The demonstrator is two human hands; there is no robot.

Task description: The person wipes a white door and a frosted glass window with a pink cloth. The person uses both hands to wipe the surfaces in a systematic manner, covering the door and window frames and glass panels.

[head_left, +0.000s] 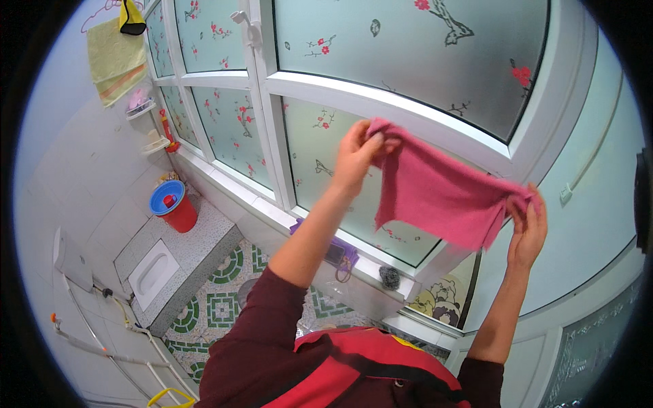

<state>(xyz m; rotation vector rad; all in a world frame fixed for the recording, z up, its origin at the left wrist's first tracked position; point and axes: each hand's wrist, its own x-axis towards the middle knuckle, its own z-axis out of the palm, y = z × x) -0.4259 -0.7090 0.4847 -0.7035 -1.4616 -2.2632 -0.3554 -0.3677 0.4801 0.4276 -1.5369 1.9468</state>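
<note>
Pink cloth: up in the air, spread between both hands, in front of the white-framed window. Top edge slopes down to the right; lower part hangs loose.
Left hand: fingers pinched shut on the cloth's upper left corner.
Right hand: fingers closed on the right corner, fabric bunched there; this hand sits lower than the left.
Arms: both extended, dark maroon sleeves ending near the elbows; red apron with dark bands at chest.
Panes: frosted, red blossom print.
Ledge: dark scrubber near its right end, purple item left of that, partly behind left forearm.
Far left platform: red bucket, blue basin in its top; squat toilet nearer.
Left wall: yellow towel hanging.
Floor: green-patterned tiles.
</note>
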